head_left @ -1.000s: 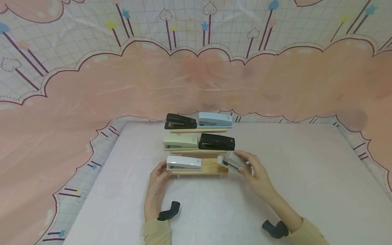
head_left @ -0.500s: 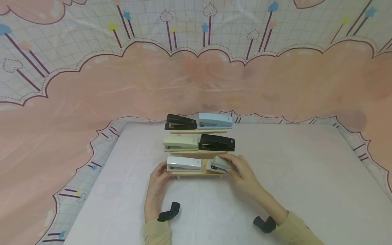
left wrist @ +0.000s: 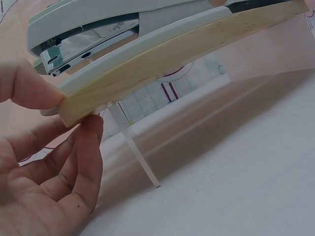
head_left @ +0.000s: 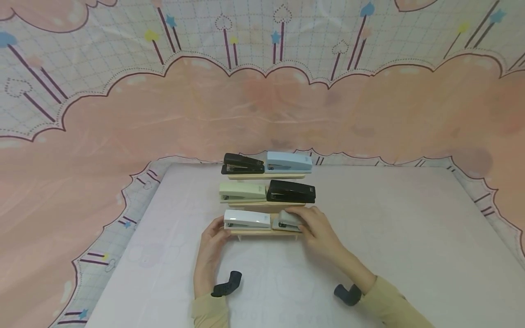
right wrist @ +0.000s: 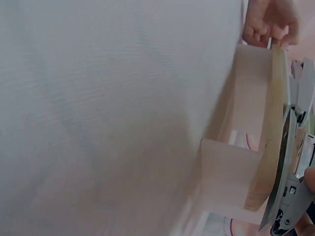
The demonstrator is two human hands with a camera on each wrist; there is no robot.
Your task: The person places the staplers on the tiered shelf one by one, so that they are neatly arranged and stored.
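My left hand [head_left: 212, 239] pinches the left end of the lowest wooden shelf board [left wrist: 192, 46], thumb at its top edge and fingers underneath. On that board's left half sits a white stapler [head_left: 247, 219]. My right hand [head_left: 317, 230] holds a grey stapler [head_left: 287, 220] over the right half, just right of the white one. In the right wrist view the grey stapler's base [right wrist: 280, 177] lies along the board, its rear end jutting past the board's end. The fingers hide part of its right end in the head view.
Behind, a middle tier carries a pale green stapler [head_left: 242, 192] and a black stapler [head_left: 291, 191]. The top tier bears another black stapler [head_left: 243, 164] and a light blue stapler [head_left: 289, 162]. Clear legs [left wrist: 135, 147] support the board on the white table [head_left: 389, 237].
My right hand has carried the grey stapler leftward onto the lowest board, turning it from slanted to nearly in line with the white stapler. My left hand has kept its place.
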